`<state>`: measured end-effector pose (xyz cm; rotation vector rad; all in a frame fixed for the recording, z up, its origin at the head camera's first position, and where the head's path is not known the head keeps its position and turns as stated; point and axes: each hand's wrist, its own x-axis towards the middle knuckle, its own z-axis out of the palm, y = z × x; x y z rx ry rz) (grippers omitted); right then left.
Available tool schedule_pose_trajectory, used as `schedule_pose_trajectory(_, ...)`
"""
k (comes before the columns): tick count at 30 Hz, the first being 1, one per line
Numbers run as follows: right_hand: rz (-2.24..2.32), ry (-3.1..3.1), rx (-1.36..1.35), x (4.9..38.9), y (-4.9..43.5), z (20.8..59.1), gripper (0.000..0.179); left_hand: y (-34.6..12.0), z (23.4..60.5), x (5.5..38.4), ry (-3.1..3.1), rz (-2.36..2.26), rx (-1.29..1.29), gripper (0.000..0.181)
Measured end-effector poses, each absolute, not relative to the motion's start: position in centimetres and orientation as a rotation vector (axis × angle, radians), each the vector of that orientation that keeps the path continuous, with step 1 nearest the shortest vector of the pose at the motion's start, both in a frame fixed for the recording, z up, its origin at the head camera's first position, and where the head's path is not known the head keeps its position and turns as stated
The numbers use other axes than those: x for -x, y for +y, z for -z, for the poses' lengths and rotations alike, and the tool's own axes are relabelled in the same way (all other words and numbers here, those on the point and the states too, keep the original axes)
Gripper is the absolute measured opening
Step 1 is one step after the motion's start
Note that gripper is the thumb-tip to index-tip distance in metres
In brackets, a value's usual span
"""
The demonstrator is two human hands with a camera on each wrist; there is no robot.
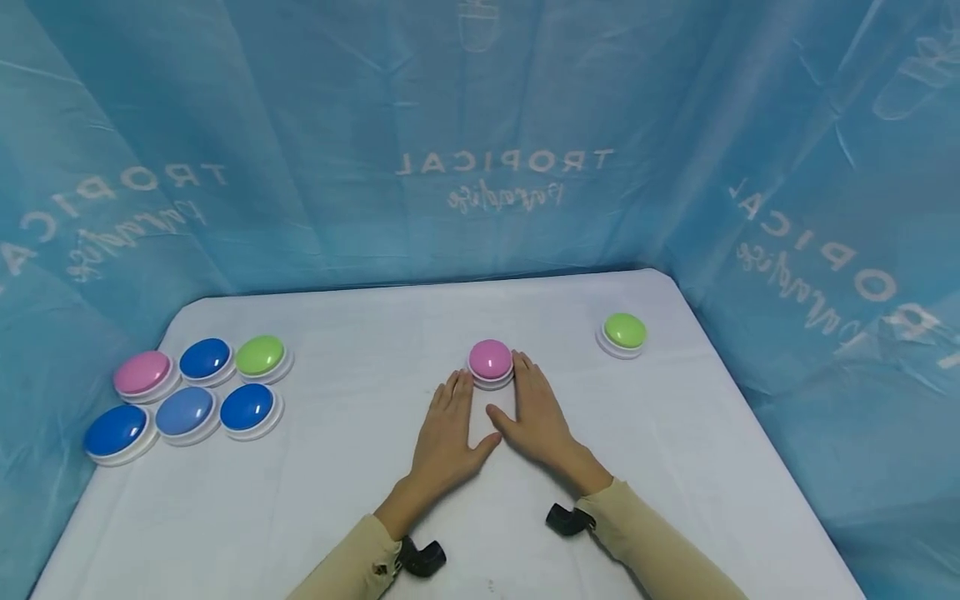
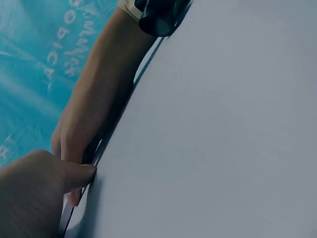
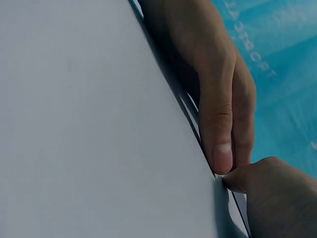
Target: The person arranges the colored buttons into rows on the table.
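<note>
A pink dome button on a white round base (image 1: 491,360) sits on the white table (image 1: 375,500), between the fingertips of both hands. My left hand (image 1: 442,442) lies with straight fingers, its tips right at the base's near left side. On the other side, my right hand (image 1: 538,425) has straight fingers along the base's right edge. Both thumbs stretch inward toward each other below the button. In the left wrist view, the left hand (image 2: 32,193) shows close up with the right hand (image 2: 74,134) beyond; the right wrist view has the right hand (image 3: 277,198) near the left hand (image 3: 218,89).
At the table's left stand two rows of buttons: a pink one (image 1: 142,372), a dark blue one (image 1: 205,358), a green one (image 1: 260,356), and several blue ones (image 1: 247,407) in front. Another green button (image 1: 624,331) is at the back right. Blue printed curtains (image 1: 495,92) surround the table.
</note>
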<state>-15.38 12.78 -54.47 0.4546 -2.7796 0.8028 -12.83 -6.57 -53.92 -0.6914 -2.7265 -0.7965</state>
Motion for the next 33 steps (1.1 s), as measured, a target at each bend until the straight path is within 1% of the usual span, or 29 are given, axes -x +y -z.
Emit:
schedule_pose_trajectory(8, -0.802, -2.815, -0.209, 16.9, 16.5, 54.0, 0.095, -1.7, 53.7, 16.8, -2.834, 0.674, 0.784, 0.101)
schedule_pose_trajectory(14, -0.810, -2.798, -0.090, 17.8, 17.8, 53.6, 0.096, 0.2, 53.7, 19.1, -2.857, 0.663, 0.849, 0.099)
schedule_pose_trajectory(21, -0.793, -2.809, -0.084, 17.8, 18.3, 53.8, 0.097, 0.5, 53.4, 19.3, -2.896, 0.642, 0.856, 0.098)
schedule_pose_trajectory(27, -0.807, -2.790, -0.049, 17.5, 18.6, 53.9, 0.099, 0.7, 53.3, 19.3, -2.867, 0.689, 0.888, 0.096)
schedule_pose_trajectory(33, -0.809, -2.835, -0.044, 17.2, 18.7, 54.3, 0.100, 0.6, 53.4, 19.0, -2.872, 0.786, 0.855, 0.096)
